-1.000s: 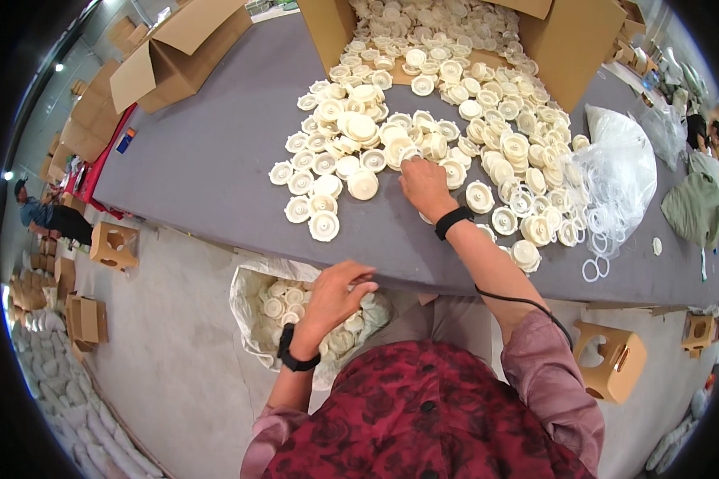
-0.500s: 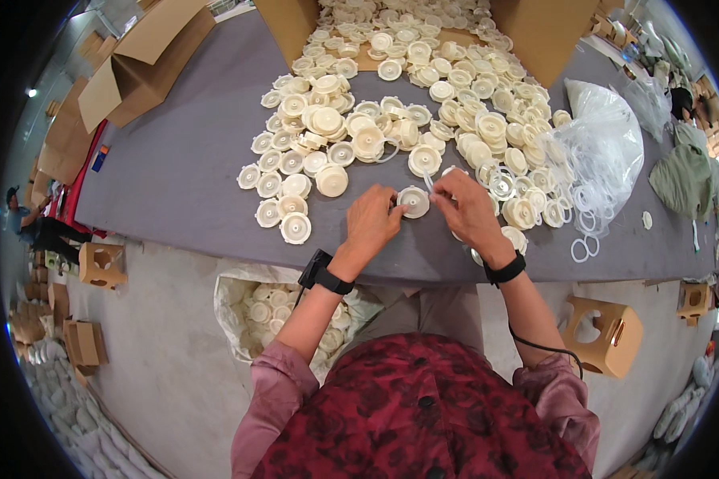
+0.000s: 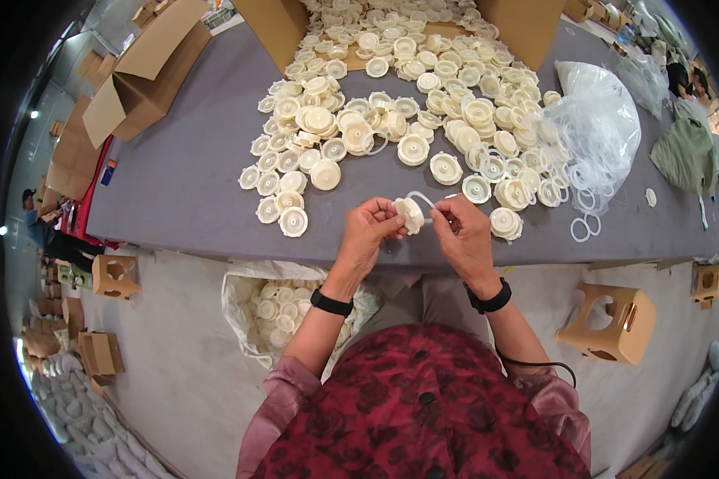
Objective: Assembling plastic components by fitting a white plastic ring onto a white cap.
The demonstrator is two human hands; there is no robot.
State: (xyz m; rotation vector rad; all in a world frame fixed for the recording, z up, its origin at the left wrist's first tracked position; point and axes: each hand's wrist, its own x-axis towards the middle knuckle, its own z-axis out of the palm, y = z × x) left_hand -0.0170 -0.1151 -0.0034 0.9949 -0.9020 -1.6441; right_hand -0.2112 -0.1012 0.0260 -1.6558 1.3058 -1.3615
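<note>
My left hand (image 3: 367, 232) pinches a round cream plastic cap (image 3: 409, 215) by its edge, tilted up so that its side shows. Between the thumb and fingers of my right hand (image 3: 466, 234) is a translucent white sealing ring (image 3: 420, 195), its loop against the cap's right side. Whether any of the ring sits in the cap, I cannot tell. Both hands are above the near edge of the grey-covered table (image 3: 192, 191). Just beyond them lie loose caps, among them one cap (image 3: 446, 168) lying flat, and another cap (image 3: 506, 224) rests beside my right hand.
A large heap of caps (image 3: 455, 80) spills from an open carton (image 3: 527, 32). At right sits a clear plastic bag (image 3: 599, 120) of rings, with loose rings (image 3: 585, 227) beside it. Below the table edge stands a white sack (image 3: 244, 319) of caps. A cardboard stool (image 3: 611, 323) is at right.
My left hand has lifted the cap off the table and tipped it on edge. My right hand has brought the ring up against it.
</note>
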